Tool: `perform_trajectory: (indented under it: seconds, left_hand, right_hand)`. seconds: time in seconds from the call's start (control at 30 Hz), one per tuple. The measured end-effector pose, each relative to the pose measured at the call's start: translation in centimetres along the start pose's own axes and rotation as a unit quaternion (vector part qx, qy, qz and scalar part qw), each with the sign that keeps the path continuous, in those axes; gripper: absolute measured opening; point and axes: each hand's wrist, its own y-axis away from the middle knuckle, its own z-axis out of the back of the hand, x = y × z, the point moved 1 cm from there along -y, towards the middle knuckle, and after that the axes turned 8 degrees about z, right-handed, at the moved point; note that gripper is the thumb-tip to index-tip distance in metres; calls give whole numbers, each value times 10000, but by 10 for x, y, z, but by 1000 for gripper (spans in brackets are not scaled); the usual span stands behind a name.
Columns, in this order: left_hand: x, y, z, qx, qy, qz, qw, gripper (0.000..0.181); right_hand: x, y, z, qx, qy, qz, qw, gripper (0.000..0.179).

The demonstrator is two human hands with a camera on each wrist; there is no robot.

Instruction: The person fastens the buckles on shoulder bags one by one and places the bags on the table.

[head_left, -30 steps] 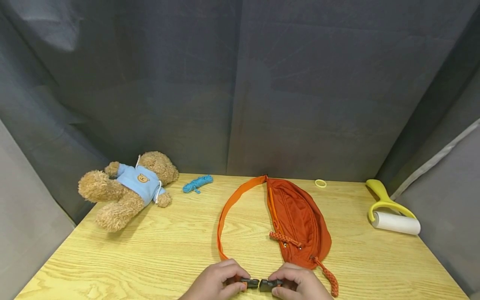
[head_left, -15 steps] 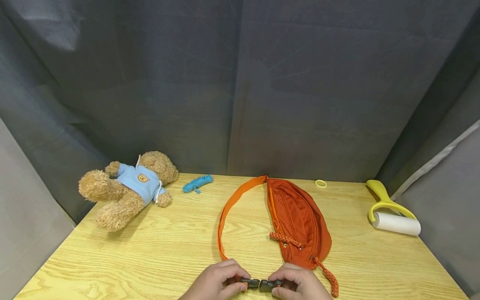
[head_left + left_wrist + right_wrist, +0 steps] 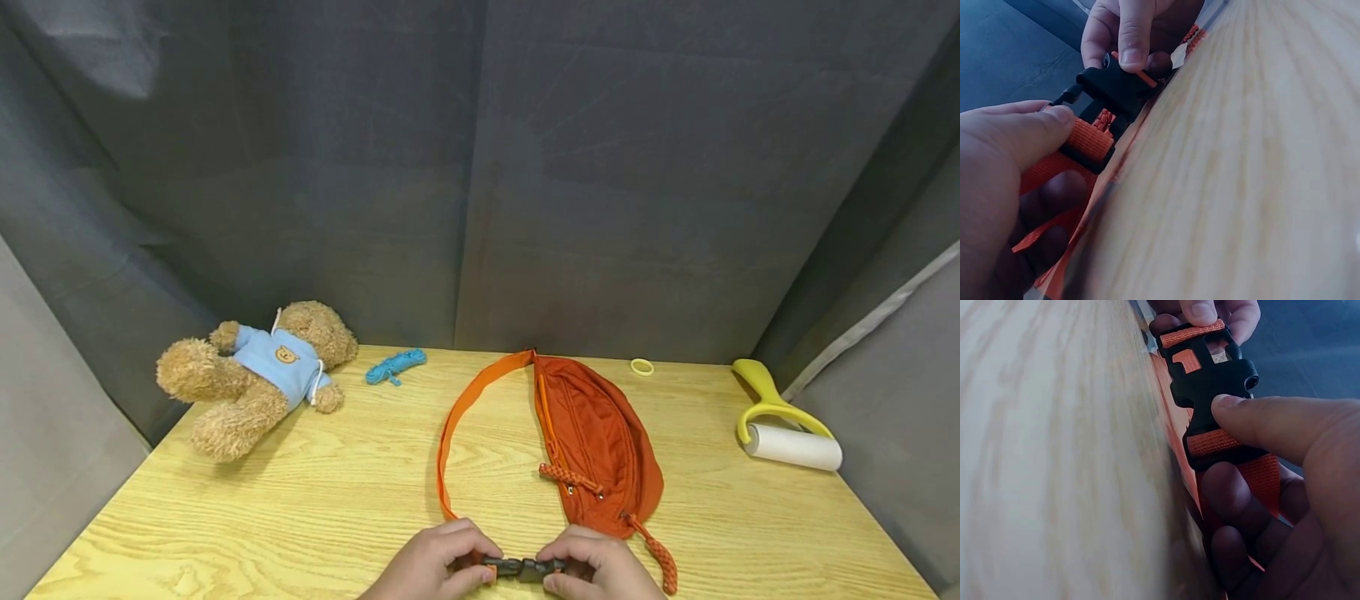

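Note:
An orange waist bag point(image 3: 607, 433) lies on the table, its strap point(image 3: 447, 442) curving left and down toward the hands. At the front edge of the head view, my left hand point(image 3: 438, 558) pinches the black pronged buckle half point(image 3: 506, 567) between thumb and fingers. Opposite it, my right hand point(image 3: 603, 567) grips the black socket half point(image 3: 530, 572), with the thumb on its face in the right wrist view. The prongs' tips sit inside the socket's mouth point(image 3: 1210, 384); gaps between the prongs still show there. Orange webbing point(image 3: 1088, 137) threads through the pronged half.
On the wood table point(image 3: 337, 500), a teddy bear point(image 3: 262, 375) in a blue top lies at left. Beside it is a blue cord bundle point(image 3: 395, 367). A small yellow ring point(image 3: 641, 367) and a yellow-handled lint roller point(image 3: 791, 446) lie right. Grey curtains point(image 3: 480, 167) stand behind.
The gap between the two buckle halves has closed, and the prong tips now enter the socket. Both hands stay almost in place; the bag lies as before.

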Motion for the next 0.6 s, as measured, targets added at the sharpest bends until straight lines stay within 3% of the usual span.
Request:
perform_trajectory:
  seconds: [0.6]
  left_hand:
    - [-1, 0, -2, 26, -84, 65, 9999, 14]
  right_hand:
    - [-1, 1, -2, -11, 24, 23, 10000, 13]
